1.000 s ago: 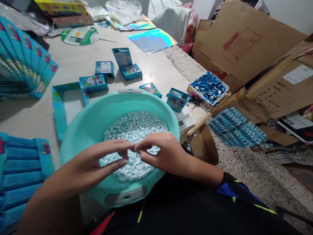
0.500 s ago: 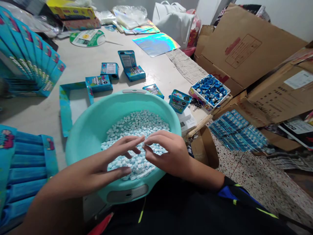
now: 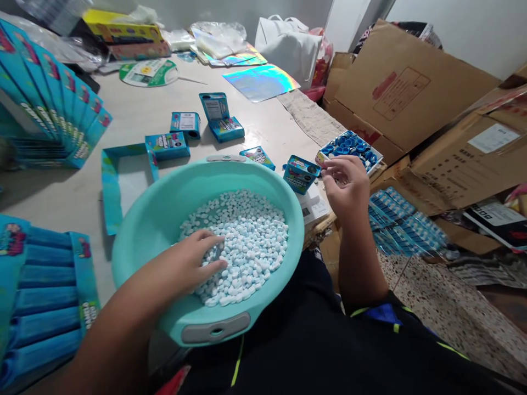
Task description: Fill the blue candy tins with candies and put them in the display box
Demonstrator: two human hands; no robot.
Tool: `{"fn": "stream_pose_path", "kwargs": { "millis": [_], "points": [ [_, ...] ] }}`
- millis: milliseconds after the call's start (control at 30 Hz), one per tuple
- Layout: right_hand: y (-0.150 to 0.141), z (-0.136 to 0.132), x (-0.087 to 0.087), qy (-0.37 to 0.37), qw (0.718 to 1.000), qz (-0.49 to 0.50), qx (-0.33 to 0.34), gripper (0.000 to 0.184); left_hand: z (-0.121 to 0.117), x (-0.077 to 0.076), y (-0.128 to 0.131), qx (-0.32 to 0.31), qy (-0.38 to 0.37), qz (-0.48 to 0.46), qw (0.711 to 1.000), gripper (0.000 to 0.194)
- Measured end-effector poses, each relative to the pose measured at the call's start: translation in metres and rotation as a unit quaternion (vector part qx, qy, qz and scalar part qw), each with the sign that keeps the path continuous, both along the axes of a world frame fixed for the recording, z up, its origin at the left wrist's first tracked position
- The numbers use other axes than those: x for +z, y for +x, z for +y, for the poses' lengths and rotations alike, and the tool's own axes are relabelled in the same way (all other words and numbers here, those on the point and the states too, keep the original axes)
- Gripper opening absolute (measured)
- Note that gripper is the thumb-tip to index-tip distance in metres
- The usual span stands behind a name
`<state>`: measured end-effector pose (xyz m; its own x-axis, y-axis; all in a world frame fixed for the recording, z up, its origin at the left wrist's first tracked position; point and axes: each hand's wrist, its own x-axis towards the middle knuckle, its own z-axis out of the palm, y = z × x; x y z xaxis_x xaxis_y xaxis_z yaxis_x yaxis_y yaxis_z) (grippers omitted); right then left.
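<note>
Resting half-open left hand [image 3: 193,263] in basin [image 3: 251,174] tablets [image 3: 247,247]; right hand [image 3: 346,184] curled, hold unclear; table [image 3: 123,109], cartons [image 3: 395,99] around.

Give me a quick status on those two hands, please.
Left hand in pale blue-white tablets, teal basin. Right hand raised, fingers pinched, beside blue box. Tray of blue caps just behind.

My left hand [image 3: 193,263] was down in the pale blue tablets [image 3: 251,236] inside the teal plastic bowl [image 3: 288,192], so its way out was up over the rim. My right hand [image 3: 346,186] was past the rim, with the blue tin [image 3: 300,173] just left, the tray of blue bottle caps [image 3: 349,147] ahead, and cardboard boxes [image 3: 395,104] walling off the far right.
</note>
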<state>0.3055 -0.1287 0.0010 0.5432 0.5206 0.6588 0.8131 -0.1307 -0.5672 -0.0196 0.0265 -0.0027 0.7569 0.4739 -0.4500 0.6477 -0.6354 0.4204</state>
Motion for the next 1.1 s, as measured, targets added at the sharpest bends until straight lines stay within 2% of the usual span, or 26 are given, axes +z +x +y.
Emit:
{"fn": "stream_pose_path", "kwargs": {
  "millis": [167,267,400,533,667,800,900,967,1033,1100],
  "points": [
    [0.025,-0.029,-0.041,0.057,0.991,0.031,-0.117,0.02,0.003,-0.004,-0.001,-0.005,0.021,0.001,1.0,0.055],
    [0.044,-0.042,-0.077,0.034,0.985,0.084,-0.147,0.021,0.006,-0.01,-0.003,-0.013,0.029,-0.016,0.999,0.042],
    [0.049,-0.044,-0.118,-0.006,0.975,0.153,-0.161,0.019,0.011,-0.018,-0.007,-0.006,0.023,-0.027,0.999,0.039],
    [0.045,-0.037,-0.137,0.04,0.968,0.12,-0.218,0.017,0.007,-0.013,-0.006,-0.001,-0.003,-0.045,0.999,0.034],
    [0.045,-0.038,-0.137,0.032,0.969,0.125,-0.212,0.017,0.001,-0.006,-0.002,0.014,-0.027,-0.043,0.999,0.032],
    [0.041,-0.037,-0.121,0.032,0.976,0.119,-0.178,0.016,0.01,-0.007,0.001,0.008,-0.044,-0.026,0.999,0.033],
    [0.034,-0.025,-0.093,0.023,0.99,0.097,-0.097,0.028,0.016,-0.001,0.003,-0.013,-0.046,-0.03,0.998,0.034],
    [0.031,-0.016,-0.072,0.0,0.997,0.067,-0.023,0.05,0.011,0.008,0.005,-0.019,-0.03,-0.056,0.998,0.031],
    [0.033,-0.006,-0.057,-0.049,0.995,0.059,0.06,0.073,0.0,0.015,0.005,-0.004,0.001,-0.125,0.992,0.025],
    [0.038,0.006,-0.05,-0.09,0.987,0.072,0.11,0.069,-0.011,0.017,0.004,0.012,0.015,-0.213,0.977,0.018]
  ]
}}
